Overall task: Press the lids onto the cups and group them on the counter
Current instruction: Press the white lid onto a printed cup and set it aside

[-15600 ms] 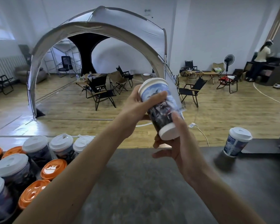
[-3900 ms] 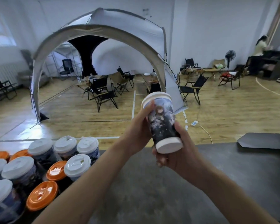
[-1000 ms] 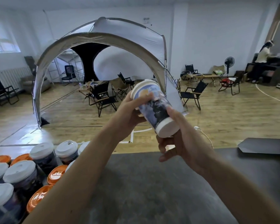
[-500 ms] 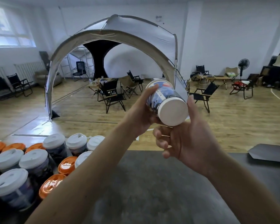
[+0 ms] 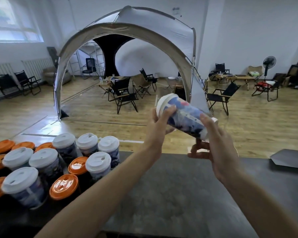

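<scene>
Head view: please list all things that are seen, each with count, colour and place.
Held cup: one, blue print, white lid, tilted above counter.
White-lid cups: seven, counter's left.
Orange lids: about seven, among those cups.
Counter: one, dark grey, front.
Sheet: one, dark, counter's right.
Tent: one, grey, floor behind.
Chairs: several, black, around tent.
Fan: one, black, far right.
Left hand: grips cup's lid end.
Right hand: holds cup's base end.

Dark counter [image 5: 170, 194]: lidded cups [image 5: 46, 165] clustered left; flat dark sheet [image 5: 290, 159] right.
</scene>
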The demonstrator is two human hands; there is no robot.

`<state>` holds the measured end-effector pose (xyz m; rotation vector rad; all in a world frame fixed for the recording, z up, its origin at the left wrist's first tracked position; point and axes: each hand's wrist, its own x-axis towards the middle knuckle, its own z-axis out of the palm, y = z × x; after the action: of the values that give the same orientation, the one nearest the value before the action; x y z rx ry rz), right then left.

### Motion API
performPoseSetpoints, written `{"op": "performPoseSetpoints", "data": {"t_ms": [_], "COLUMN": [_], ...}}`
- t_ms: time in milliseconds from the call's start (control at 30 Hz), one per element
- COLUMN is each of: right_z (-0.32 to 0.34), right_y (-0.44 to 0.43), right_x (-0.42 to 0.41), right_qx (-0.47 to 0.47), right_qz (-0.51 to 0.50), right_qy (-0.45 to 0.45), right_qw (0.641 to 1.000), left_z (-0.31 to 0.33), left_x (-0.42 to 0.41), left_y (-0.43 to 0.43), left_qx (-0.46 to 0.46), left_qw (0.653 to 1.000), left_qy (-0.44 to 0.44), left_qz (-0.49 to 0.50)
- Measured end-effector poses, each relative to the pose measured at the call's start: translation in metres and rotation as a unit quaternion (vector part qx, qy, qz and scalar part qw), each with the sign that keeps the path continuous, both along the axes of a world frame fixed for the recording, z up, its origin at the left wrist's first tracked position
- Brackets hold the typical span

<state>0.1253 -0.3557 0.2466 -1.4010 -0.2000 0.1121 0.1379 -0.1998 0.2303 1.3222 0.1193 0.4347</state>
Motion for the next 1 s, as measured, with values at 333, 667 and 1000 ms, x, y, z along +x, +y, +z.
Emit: {"op": "performPoseSetpoints", "data": {"t_ms": [333, 667, 1000], "right_z": [-0.061, -0.076, -0.172], "right_y": [0.018, 0.022, 0.026], "right_x": [0.015, 0.011, 0.005], "right_qx": [-0.273, -0.258, -0.331], "right_qz": [-0.073, -0.057, 0.188], "right_qy": [-0.297, -0.348, -0.251], "right_qw": [0.912, 0.900, 0.890], "left_z": [-0.102, -0.110, -0.107], "left_x": [-0.021, -0.027, -0.083], "left_y": [-0.004, 0.003, 0.055], "left_qx": [-0.375, -0.397, 0.315], "left_qw": [0.904, 0.899, 0.946], "left_qy": [0.116, 0.139, 0.058], "left_qz": [-0.169, -0.122, 0.042]}}
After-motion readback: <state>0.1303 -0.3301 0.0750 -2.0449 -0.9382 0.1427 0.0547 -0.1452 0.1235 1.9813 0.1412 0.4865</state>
